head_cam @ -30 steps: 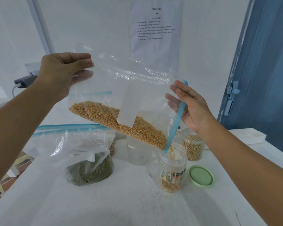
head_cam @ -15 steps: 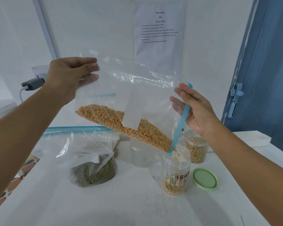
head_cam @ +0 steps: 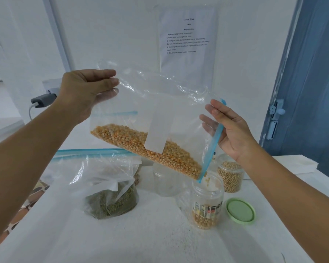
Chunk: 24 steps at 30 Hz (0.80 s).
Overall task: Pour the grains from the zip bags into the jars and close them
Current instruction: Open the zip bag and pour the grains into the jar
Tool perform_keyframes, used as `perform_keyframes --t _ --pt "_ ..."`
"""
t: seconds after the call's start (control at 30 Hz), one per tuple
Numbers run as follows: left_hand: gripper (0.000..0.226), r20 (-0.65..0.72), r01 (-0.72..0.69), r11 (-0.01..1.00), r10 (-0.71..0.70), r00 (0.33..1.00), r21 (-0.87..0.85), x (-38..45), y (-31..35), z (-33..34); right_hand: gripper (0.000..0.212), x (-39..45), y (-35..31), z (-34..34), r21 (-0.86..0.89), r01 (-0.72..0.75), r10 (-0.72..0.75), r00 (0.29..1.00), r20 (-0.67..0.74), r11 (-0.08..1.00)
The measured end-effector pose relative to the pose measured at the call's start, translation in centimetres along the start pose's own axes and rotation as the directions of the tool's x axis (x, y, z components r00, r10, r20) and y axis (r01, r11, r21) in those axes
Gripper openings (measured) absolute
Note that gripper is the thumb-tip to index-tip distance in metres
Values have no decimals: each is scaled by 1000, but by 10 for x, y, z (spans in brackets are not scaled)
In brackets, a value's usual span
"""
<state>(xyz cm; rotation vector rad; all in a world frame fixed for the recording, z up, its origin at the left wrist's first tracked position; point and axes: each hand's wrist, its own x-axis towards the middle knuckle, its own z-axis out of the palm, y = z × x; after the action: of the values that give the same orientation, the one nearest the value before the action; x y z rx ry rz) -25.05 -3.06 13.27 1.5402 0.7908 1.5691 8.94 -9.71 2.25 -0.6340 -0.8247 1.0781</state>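
Observation:
I hold a clear zip bag of orange corn kernels (head_cam: 152, 149) tilted down to the right above the table. My left hand (head_cam: 85, 92) pinches its raised bottom corner. My right hand (head_cam: 230, 130) holds the blue zip edge, fingers fairly straight on the plastic. The bag's low open corner sits over the mouth of an open clear jar (head_cam: 207, 200), which has corn kernels at its bottom and kernels falling in. The jar's green lid (head_cam: 240, 210) lies flat to its right.
A zip bag of green grains (head_cam: 112, 200) stands at the front left. An empty clear jar (head_cam: 165, 179) stands behind the corn jar. A jar of pale beans (head_cam: 230, 177) is at the back right. A white block (head_cam: 296, 164) lies by the blue door (head_cam: 315, 92).
The bag stays tilted over the jar with both hands holding it as before. Kernels have slid toward the low corner and more lie in the jar.

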Motion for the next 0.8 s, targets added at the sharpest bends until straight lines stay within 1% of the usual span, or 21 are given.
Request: perform_keyframes --t 0.2,0.33,0.53,0.8 --pt "35 76 2 1000 -3 997 8 -4 0 -1 24 0 1 -2 11 2 -2 1000 -10 1000" --pt "36 93 15 1000 -17 995 19 -2 1 -3 25 0 2 -2 7 1 -1 1000 -12 1000" --pt "35 88 8 1000 -10 996 23 -1 -1 -3 25 -3 1 -1 4 0 0 1000 -15 1000" --pt "27 78 0 1000 -1 997 13 1 -4 -3 25 -5 0 -1 1 -3 3 1000 -20 1000"
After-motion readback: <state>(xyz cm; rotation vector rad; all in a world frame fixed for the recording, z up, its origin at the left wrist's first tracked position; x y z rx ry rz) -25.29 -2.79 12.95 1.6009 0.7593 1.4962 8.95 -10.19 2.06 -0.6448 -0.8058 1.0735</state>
